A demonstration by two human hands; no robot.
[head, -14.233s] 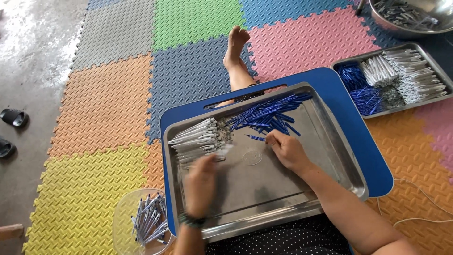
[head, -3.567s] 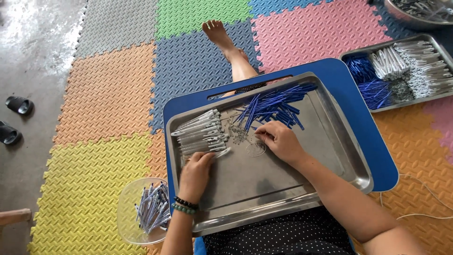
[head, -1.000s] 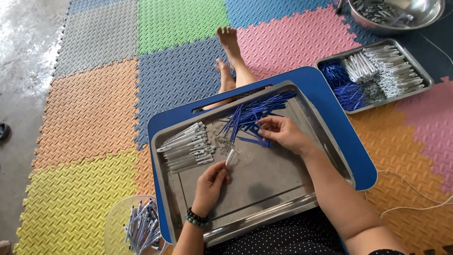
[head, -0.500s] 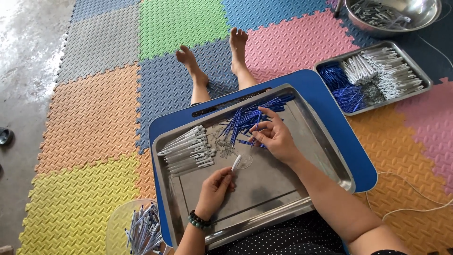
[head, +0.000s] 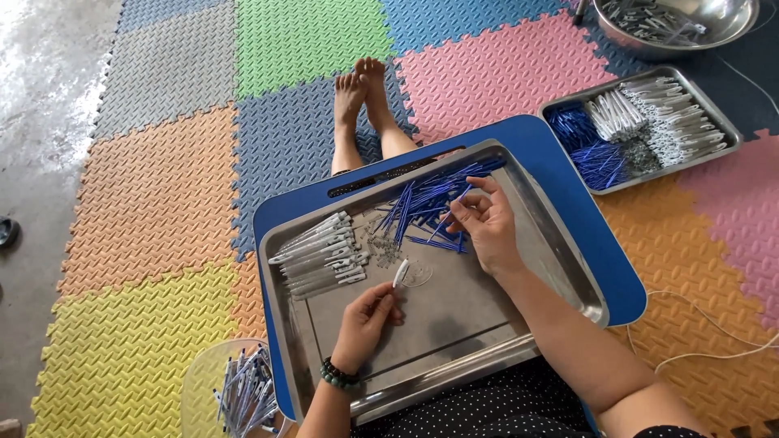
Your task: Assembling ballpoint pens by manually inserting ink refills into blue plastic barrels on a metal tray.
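Both feet now side by side

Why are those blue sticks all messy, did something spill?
Nothing looks spilled. The blue sticks lie in a loose crisscross heap in the metal tray, under the right hand, while the white tubes lie in a neat row. The left hand holds one white tube.

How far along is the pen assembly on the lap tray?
Done: a clear container at lower left holds a bunch of finished-looking pens. In hand: left hand pinches one white barrel; right hand rests on the blue refills. Left: a row of white barrels, small springs and most refills lie on the steel tray. A second tray holds more parts. Plenty remains.
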